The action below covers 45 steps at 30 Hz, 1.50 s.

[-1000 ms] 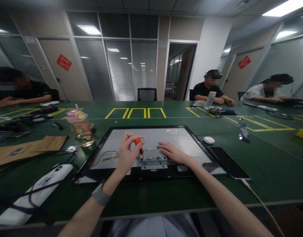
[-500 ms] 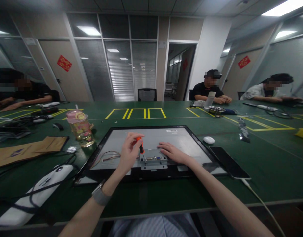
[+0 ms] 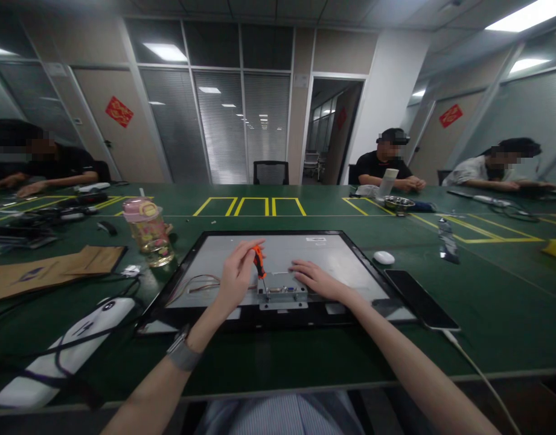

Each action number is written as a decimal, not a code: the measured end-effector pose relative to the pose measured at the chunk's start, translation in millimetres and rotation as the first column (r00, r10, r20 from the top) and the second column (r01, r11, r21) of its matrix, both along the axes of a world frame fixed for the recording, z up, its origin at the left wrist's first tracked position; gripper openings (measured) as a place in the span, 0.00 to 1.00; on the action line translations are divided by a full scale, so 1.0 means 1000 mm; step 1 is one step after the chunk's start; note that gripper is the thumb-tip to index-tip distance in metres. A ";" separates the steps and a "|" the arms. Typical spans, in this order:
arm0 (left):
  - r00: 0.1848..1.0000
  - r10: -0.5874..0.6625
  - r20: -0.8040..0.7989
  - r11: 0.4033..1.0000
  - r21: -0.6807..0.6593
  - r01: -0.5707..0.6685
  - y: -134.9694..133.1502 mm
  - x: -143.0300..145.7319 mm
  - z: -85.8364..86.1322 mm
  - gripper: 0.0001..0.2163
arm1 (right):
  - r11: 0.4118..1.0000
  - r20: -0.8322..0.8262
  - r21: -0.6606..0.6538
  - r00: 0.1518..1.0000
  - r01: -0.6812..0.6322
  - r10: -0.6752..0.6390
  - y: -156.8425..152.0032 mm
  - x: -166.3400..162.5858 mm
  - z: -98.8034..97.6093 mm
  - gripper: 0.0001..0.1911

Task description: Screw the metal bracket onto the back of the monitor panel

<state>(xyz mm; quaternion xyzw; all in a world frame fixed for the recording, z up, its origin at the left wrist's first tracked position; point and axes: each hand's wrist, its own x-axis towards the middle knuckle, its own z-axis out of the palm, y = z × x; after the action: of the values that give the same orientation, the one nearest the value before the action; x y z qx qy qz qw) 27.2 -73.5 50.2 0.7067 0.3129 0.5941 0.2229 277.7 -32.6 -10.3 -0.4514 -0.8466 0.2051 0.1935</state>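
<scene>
Your left hand (image 3: pixel 235 273) gripped the screwdriver (image 3: pixel 258 262), apparently screwing; next turns likely needed your open right hand (image 3: pixel 318 280) steady

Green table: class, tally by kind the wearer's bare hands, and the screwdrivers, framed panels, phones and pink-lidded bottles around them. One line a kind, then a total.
Bare hands, left hand and right hand: 2
Orange-and-black screwdriver: 1
Framed panel: 1
Phone: 1
Pink-lidded bottle: 1
Total: 6
</scene>
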 end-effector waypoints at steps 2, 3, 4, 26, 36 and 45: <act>0.996 -0.040 -0.082 0.999 0.008 0.041 0.000 -0.001 -0.002 0.14 | 1.000 -0.003 -0.003 1.000 0.003 -0.003 0.000 0.000 0.000 0.27; 0.990 -0.050 -0.129 0.999 0.014 0.052 0.000 -0.002 -0.002 0.14 | 1.000 -0.006 -0.004 1.000 0.006 -0.006 0.000 0.000 0.000 0.27; 0.985 -0.051 -0.165 0.998 0.024 0.055 -0.001 -0.002 -0.001 0.15 | 1.000 -0.009 -0.004 1.000 0.006 -0.006 0.000 0.000 0.000 0.27; 0.996 0.009 0.086 0.997 0.070 -0.015 0.017 0.058 -0.018 0.13 | 0.995 -0.038 0.086 0.998 -0.046 0.049 0.007 0.002 -0.011 0.24; 0.996 -0.014 0.085 0.994 0.109 0.005 0.011 0.060 -0.013 0.12 | 0.995 -0.050 0.071 0.996 -0.072 0.075 0.003 0.001 -0.004 0.21; 0.999 -0.014 0.038 0.990 0.143 0.009 0.010 0.058 -0.015 0.13 | 0.994 -0.071 0.092 0.995 -0.066 0.072 0.003 -0.001 -0.005 0.22</act>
<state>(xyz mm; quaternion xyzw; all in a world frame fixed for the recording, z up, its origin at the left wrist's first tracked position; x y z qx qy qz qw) 85.2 -63.1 35.4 0.7109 0.2613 0.6272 0.1813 277.0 -29.4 -15.4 -0.4049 -0.8622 0.1904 0.2376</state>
